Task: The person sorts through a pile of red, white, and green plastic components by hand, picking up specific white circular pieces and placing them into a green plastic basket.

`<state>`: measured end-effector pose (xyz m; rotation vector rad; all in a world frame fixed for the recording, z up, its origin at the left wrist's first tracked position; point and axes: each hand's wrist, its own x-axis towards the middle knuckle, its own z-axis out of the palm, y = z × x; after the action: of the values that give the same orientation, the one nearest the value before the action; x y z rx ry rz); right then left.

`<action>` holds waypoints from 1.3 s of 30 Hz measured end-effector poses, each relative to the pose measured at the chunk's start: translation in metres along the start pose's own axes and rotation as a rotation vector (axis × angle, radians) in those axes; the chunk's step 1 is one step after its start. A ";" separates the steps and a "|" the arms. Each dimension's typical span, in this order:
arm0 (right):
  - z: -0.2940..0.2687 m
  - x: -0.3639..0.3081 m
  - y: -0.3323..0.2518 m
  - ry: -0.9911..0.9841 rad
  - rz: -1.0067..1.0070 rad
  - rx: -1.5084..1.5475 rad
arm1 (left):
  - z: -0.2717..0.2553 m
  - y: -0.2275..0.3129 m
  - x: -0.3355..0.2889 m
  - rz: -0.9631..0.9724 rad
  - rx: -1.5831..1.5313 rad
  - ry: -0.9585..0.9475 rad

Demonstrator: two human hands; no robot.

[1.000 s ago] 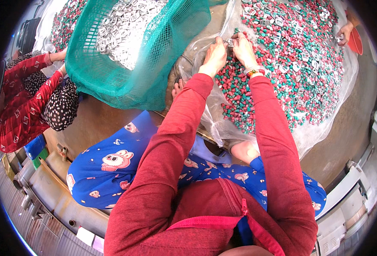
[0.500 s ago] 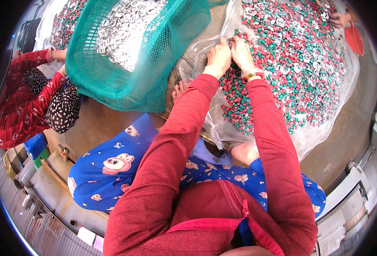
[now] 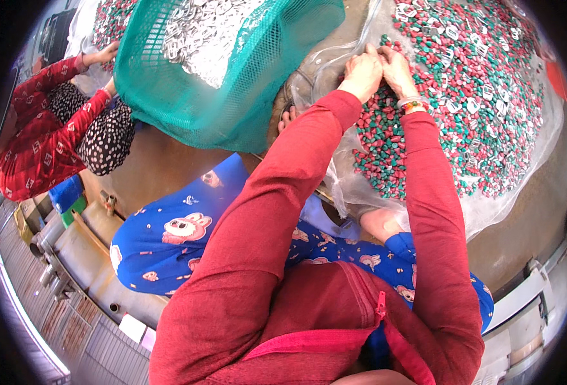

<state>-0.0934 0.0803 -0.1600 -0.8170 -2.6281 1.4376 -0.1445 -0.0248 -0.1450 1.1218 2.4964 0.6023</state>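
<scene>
My left hand [image 3: 362, 74] and my right hand [image 3: 397, 72] meet with fingertips pressed together over the near left part of a heap of small red and green cone-shaped pieces [image 3: 381, 131]. Both are closed; whatever lies between the fingers is hidden. Pale metal buckles [image 3: 472, 104] are scattered through the heap, which rests on a clear plastic sheet [image 3: 482, 221]. A beaded bracelet circles my right wrist.
To the left stands a green basket [image 3: 168, 122] draped in green netting, with many silvery buckles [image 3: 209, 38] inside. Beyond it, a person in a red patterned top [image 3: 36, 157] reaches toward another heap [image 3: 112, 22]. A red scoop [image 3: 558, 82] lies at the far right.
The whole view has shifted, so basket and heap appear farther right. My hands remain together at the heap. The person at left has a hand raised more into sight beside the basket.
</scene>
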 end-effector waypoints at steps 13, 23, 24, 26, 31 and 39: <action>-0.023 -0.023 -0.026 0.080 0.142 0.641 | -0.078 0.000 -0.035 -0.340 -1.099 -0.025; -0.083 -0.116 -0.103 0.395 0.058 0.408 | -0.086 0.039 -0.065 -0.472 -1.855 -0.143; -0.083 -0.122 -0.108 0.462 0.012 0.292 | -0.084 0.047 -0.064 -0.448 -1.773 -0.188; -0.079 -0.132 -0.114 0.550 -0.109 0.174 | -0.089 0.069 -0.069 -0.447 -1.579 -0.178; -0.079 -0.153 -0.118 0.683 -0.302 -0.033 | -0.098 0.104 -0.078 -0.133 -1.368 -0.076; -0.068 -0.150 -0.123 0.582 -0.041 0.544 | -0.099 0.119 -0.096 -0.297 -1.818 0.151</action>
<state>0.0017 0.0105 0.0077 -0.9176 -1.7148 1.5019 -0.0558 -0.0508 0.0125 -0.0544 1.0825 2.0955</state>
